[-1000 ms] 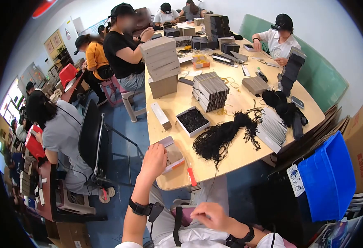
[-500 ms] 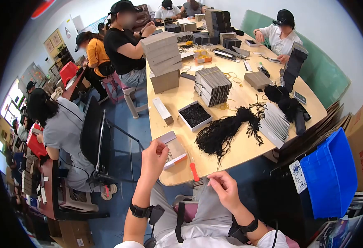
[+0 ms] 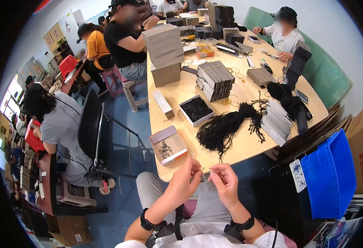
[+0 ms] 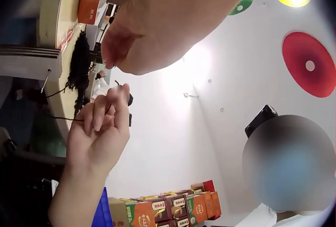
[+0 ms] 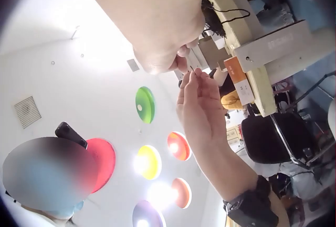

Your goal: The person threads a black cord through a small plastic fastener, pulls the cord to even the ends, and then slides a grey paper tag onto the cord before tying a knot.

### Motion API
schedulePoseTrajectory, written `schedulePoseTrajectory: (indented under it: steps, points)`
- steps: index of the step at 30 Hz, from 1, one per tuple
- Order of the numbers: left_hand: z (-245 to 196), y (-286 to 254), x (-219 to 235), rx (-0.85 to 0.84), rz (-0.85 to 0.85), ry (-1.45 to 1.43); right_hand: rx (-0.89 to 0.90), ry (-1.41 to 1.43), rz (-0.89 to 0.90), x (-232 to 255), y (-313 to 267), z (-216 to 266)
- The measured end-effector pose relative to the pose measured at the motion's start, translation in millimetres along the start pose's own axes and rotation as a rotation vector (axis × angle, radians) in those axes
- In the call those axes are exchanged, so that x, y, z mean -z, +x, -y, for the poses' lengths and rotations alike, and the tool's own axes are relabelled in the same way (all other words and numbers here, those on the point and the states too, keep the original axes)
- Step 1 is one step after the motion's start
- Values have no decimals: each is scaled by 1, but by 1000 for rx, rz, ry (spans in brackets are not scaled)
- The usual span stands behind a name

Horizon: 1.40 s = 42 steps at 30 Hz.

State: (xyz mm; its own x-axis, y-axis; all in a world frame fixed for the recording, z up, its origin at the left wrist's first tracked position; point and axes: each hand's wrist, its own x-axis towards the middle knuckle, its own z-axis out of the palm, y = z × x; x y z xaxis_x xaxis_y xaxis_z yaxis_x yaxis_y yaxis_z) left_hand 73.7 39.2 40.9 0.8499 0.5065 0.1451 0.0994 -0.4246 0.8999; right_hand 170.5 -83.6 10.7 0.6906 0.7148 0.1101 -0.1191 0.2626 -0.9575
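Just off the table's near edge, my two hands face each other with fingertips close together. My left hand (image 3: pixel 185 180) pinches a small thin piece (image 5: pixel 193 71), too small to make out its kind. In my right hand (image 3: pixel 226 186) a black cord (image 4: pixel 63 118) is pinched; its tip stands up by the thumb and its length trails away past the palm. An open shallow box (image 3: pixel 180 153) with an orange-and-white side sits beyond the left hand, small dark wiry pieces (image 3: pixel 165 149) lying in it. A bundle of black cords (image 3: pixel 218 134) lies beyond the right hand.
Behind the box are a white tray (image 3: pixel 208 115) of small black pieces and a long pale box (image 3: pixel 163 104). Stacked grey boxes (image 3: pixel 163 47), a banded stack of cards (image 3: pixel 215 78) and fanned grey cards (image 3: pixel 277 124) stand farther off. A blue bin (image 3: pixel 326 177) is right of the table.
My left hand has left the box and moved right and nearer to me. My right hand has risen from the lap, and the fingertips of both hands have come together.
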Motion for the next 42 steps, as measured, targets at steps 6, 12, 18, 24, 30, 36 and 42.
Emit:
schedulePoseTrajectory:
  steps: [6, 12, 18, 24, 30, 36, 42]
  points:
    - [0, -9, -6, -45, 15, 76, 126, -199, -55, 0, -2, -8]
    - [1, -11, -9, -94, -36, 143, 230, -418, -56, -3, -1, -15]
    - [8, -11, -12, -130, -59, 215, 117, -387, -26, -1, 0, -19]
    - [8, -14, -13, -79, -71, 164, -184, 90, 15, 4, 3, -20]
    - [16, -17, -14, 80, -22, -267, -350, 339, 147, 21, 5, -17]
    - [20, -22, -21, 36, -52, -354, -386, 492, 151, 17, 3, -12]
    - [18, -24, -31, -27, -185, -270, -378, 506, 122, 14, -1, -19]
